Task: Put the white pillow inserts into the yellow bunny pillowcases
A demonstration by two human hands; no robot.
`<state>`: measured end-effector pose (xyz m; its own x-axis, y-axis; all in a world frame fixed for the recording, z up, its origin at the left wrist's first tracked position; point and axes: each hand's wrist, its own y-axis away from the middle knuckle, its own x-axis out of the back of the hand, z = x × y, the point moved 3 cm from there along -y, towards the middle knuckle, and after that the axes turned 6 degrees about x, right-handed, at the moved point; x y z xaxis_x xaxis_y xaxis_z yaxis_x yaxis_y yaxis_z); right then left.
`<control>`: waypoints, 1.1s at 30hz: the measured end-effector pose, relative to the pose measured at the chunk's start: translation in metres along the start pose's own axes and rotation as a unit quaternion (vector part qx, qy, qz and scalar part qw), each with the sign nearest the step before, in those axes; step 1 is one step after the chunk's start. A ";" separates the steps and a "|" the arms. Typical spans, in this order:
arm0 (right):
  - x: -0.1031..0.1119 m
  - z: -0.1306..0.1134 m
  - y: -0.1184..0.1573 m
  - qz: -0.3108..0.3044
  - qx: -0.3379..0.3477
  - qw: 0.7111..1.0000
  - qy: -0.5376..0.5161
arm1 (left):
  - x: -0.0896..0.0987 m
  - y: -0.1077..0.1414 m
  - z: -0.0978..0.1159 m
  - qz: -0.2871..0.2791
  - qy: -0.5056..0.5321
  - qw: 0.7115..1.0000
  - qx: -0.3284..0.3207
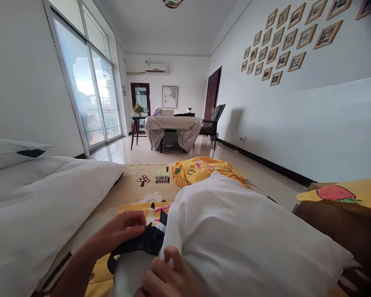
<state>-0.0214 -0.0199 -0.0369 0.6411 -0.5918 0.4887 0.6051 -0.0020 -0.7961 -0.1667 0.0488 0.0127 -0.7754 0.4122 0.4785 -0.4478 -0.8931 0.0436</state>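
A plump white pillow (235,222) lies in front of me, its near left end bordered by black fabric (150,239). My left hand (126,225) is closed at that black fabric, thumb and fingers pinched together at its upper edge. Lower down, my right hand (168,274) has its fingers curled on the edge of the white pillow cloth. Beneath the pillow shows yellow printed fabric (102,272), partly hidden by the pillow and my left forearm.
More white pillows (49,198) lie at the left. Crumpled yellow fabric (200,167) rests on the beige patterned blanket (136,192) beyond the pillow. At the right, a brown box (336,222) has yellow cloth (358,194) over it. A covered table (173,123) and black chair (214,119) stand farther back.
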 end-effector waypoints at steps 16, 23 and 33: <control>-0.018 -0.008 0.004 -0.057 0.005 0.998 -0.003 | -0.024 0.013 0.015 0.094 -0.234 0.967 -0.029; -0.020 -0.009 0.007 -0.052 0.019 0.998 -0.015 | -0.014 0.007 0.010 0.179 -0.213 0.960 0.007; -0.026 -0.009 0.015 -0.057 0.010 0.998 -0.029 | -0.013 0.010 0.016 0.154 -0.170 0.973 0.009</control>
<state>-0.0338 -0.0120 -0.0649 0.5931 -0.5404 0.5969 0.6853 -0.0504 -0.7265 -0.1540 0.0317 0.0206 -0.6782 0.0435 0.7336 -0.2076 -0.9689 -0.1344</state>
